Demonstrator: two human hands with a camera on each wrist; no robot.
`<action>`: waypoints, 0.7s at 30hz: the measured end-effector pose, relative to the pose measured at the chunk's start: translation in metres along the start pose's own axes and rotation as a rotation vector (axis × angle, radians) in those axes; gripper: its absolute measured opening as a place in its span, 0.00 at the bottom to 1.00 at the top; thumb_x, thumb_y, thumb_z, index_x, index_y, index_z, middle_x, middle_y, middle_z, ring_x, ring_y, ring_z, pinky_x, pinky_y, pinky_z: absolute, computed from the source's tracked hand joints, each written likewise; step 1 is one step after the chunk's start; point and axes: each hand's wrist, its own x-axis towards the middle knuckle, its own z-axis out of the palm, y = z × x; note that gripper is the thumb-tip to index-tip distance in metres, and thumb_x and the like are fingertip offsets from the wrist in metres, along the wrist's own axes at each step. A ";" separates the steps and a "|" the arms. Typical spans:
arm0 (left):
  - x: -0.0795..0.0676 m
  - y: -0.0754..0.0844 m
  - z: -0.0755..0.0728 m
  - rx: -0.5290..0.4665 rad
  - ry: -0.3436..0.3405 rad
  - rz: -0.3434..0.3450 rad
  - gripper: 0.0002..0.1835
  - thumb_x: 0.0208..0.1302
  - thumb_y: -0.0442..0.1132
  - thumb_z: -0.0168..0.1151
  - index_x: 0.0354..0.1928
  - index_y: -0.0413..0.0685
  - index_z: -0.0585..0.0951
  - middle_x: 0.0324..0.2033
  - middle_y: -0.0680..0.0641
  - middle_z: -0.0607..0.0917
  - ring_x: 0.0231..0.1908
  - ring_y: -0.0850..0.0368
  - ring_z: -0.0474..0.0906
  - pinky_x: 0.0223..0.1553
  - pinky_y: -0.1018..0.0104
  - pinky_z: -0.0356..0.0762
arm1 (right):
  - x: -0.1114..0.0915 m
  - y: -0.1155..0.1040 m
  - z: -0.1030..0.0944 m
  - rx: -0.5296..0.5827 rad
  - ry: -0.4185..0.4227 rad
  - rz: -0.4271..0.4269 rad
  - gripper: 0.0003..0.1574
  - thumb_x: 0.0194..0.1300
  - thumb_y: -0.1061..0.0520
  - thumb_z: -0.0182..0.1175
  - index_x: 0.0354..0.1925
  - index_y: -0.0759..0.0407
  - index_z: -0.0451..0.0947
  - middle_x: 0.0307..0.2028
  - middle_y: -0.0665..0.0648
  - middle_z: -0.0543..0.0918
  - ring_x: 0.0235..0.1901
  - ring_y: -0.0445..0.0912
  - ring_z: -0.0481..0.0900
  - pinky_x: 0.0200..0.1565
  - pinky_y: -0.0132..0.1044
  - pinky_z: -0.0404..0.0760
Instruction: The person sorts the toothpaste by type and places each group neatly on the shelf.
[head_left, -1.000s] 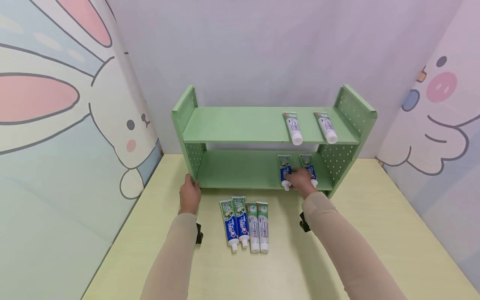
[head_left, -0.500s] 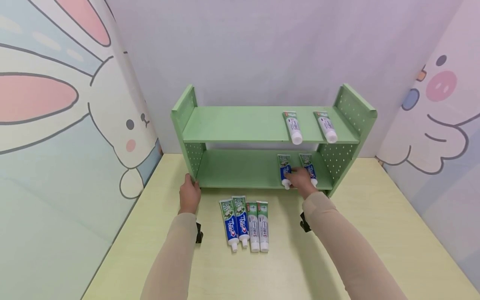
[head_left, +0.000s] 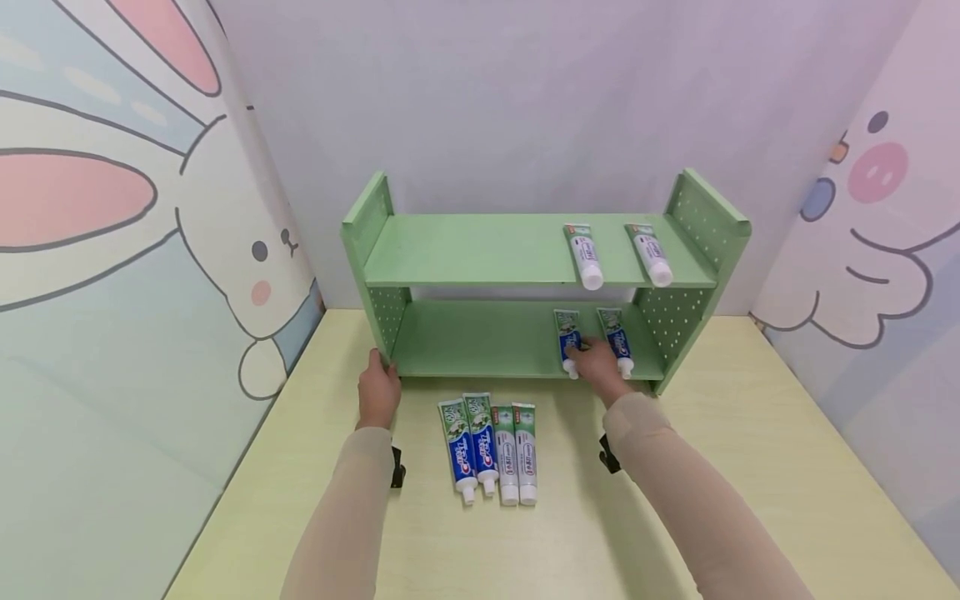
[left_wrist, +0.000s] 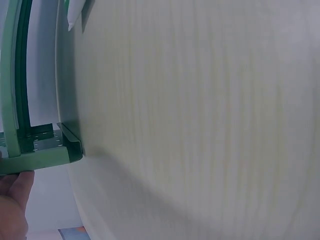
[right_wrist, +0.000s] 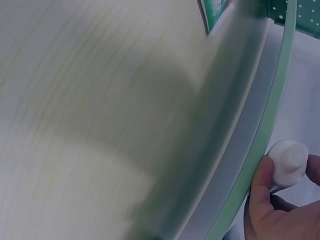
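My left hand (head_left: 379, 392) holds the lower left front corner of the green two-tier shelf (head_left: 465, 250). In the left wrist view its fingers (left_wrist: 22, 189) touch the outside of the side panel; the rest is cropped. My right hand (head_left: 596, 364) pinches a blue-and-green toothpaste tube (head_left: 567, 333) near its capped end, on the lower tier. Up close in the right wrist view, the white cap (right_wrist: 290, 159) sits between thumb and fingers, just past the shelf's front edge. A second blue-and-green tube (head_left: 615, 337) lies right beside that hand.
Two white toothpaste tubes (head_left: 582, 255) lie on the upper tier's right half. On the table (head_left: 450, 550), before the shelf, rest two blue-and-green tubes (head_left: 459, 446) and two white-and-green tubes (head_left: 526, 454) side by side. Cartoon-printed walls (head_left: 247, 208) stand at both sides.
The right hand has shifted very slightly on the tube, showing more of the tube beside it. The left hand stays at the shelf corner, and the tubes keep their places.
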 end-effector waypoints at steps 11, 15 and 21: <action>0.000 0.000 -0.001 -0.001 0.004 0.010 0.12 0.74 0.32 0.50 0.54 0.34 0.66 0.46 0.26 0.79 0.46 0.33 0.78 0.41 0.43 0.76 | -0.008 -0.002 0.005 0.019 0.018 -0.016 0.43 0.71 0.54 0.57 0.72 0.73 0.50 0.66 0.75 0.62 0.61 0.66 0.66 0.59 0.54 0.68; 0.001 -0.001 -0.001 -0.005 0.004 0.008 0.13 0.74 0.32 0.50 0.55 0.35 0.66 0.47 0.26 0.79 0.47 0.33 0.78 0.42 0.43 0.75 | -0.011 -0.001 0.006 0.015 0.011 -0.013 0.44 0.71 0.55 0.57 0.72 0.73 0.48 0.65 0.75 0.63 0.61 0.66 0.67 0.59 0.55 0.68; 0.000 -0.002 0.000 -0.007 0.001 0.007 0.13 0.74 0.33 0.49 0.56 0.35 0.66 0.47 0.27 0.79 0.46 0.34 0.79 0.41 0.44 0.76 | -0.017 0.001 0.007 0.027 0.003 -0.002 0.45 0.70 0.55 0.58 0.73 0.72 0.48 0.63 0.75 0.65 0.60 0.65 0.68 0.58 0.55 0.68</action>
